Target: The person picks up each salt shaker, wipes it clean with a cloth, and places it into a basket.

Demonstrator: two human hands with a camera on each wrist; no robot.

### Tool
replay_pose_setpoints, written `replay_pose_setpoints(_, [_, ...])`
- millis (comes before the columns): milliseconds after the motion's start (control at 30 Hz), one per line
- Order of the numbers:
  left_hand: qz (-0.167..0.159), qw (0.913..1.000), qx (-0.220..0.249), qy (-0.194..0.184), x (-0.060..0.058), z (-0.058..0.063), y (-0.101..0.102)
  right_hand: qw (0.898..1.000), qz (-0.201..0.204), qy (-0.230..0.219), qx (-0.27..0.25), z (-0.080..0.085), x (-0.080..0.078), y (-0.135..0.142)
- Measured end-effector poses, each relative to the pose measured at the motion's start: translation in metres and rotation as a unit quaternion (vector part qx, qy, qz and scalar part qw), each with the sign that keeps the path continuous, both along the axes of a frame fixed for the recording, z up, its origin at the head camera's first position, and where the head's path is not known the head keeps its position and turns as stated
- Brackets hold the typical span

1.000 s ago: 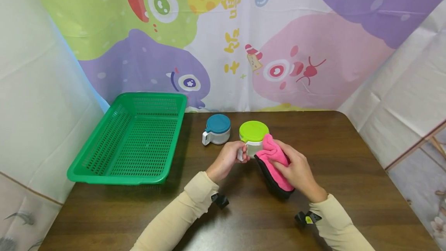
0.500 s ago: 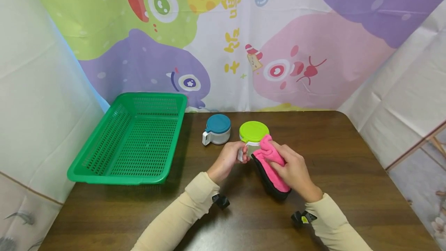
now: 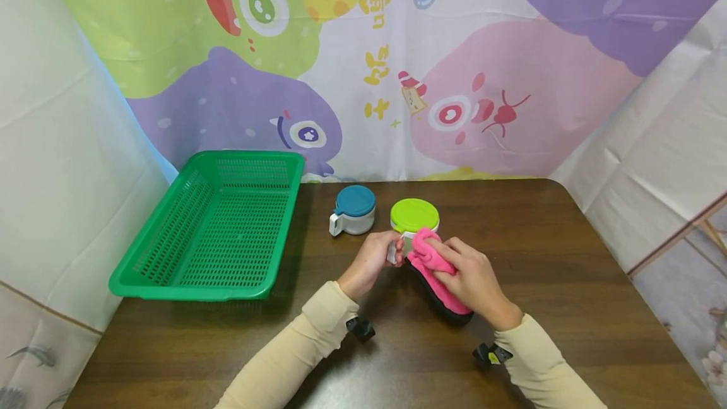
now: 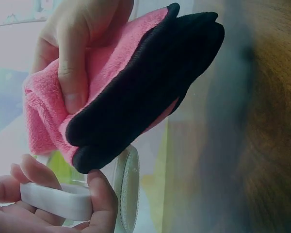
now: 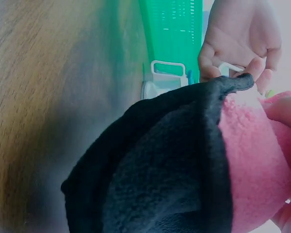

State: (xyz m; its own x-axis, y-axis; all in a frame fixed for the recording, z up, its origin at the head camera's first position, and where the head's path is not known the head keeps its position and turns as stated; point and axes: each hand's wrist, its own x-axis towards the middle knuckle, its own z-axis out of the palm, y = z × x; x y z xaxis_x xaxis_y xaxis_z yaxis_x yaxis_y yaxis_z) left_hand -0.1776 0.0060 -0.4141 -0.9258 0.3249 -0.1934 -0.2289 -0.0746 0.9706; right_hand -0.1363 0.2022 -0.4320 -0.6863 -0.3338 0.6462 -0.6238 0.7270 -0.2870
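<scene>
A clear jar with a lime-green lid point(image 3: 414, 214) and a white handle point(image 4: 58, 200) is at the middle of the table. My left hand point(image 3: 372, 259) grips that handle, its fingers curled round it in the left wrist view. A folded pink cloth with a black underside point(image 3: 434, 270) is bunched in my right hand point(image 3: 474, 279), thumb on the pink face. The cloth lies against the near right side of the jar and covers much of its wall. Left of it stands a similar jar with a blue lid point(image 3: 355, 202), its white handle facing the front left; neither hand touches it.
A green perforated basket point(image 3: 278, 226) stands on the left of the brown wooden table point(image 3: 545, 257). Behind the table hangs a cartoon-printed curtain point(image 3: 375, 150). Pale sheets close off both sides.
My right hand has moved the cloth a little left and down along the front of the lime-lidded jar, towards the handle. My left hand keeps its hold in place.
</scene>
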Motion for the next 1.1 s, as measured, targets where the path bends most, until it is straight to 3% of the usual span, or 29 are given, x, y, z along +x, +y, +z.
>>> replay_pose_setpoints(200, [-0.004,1.0000,0.000,-0.003,0.000,-0.001,0.000,0.998,0.008,0.008,0.065,-0.002,0.001,0.001])
replay_pose_setpoints(300, [-0.010,0.9999,0.001,-0.003,0.000,0.000,0.000,0.997,0.006,0.017,0.071,-0.006,0.002,0.003])
replay_pose_setpoints(700, [-0.014,0.9995,0.029,-0.001,0.001,0.001,0.002,0.998,-0.028,0.029,-0.043,-0.013,0.000,0.015])
replay_pose_setpoints(900, [0.015,0.9989,0.042,-0.013,0.003,0.001,0.003,0.993,-0.051,0.038,-0.096,-0.008,-0.003,0.016])
replay_pose_setpoints(1100, [0.028,0.9984,0.045,-0.022,0.002,0.000,0.003,0.991,-0.044,0.034,-0.125,-0.002,-0.004,0.012])
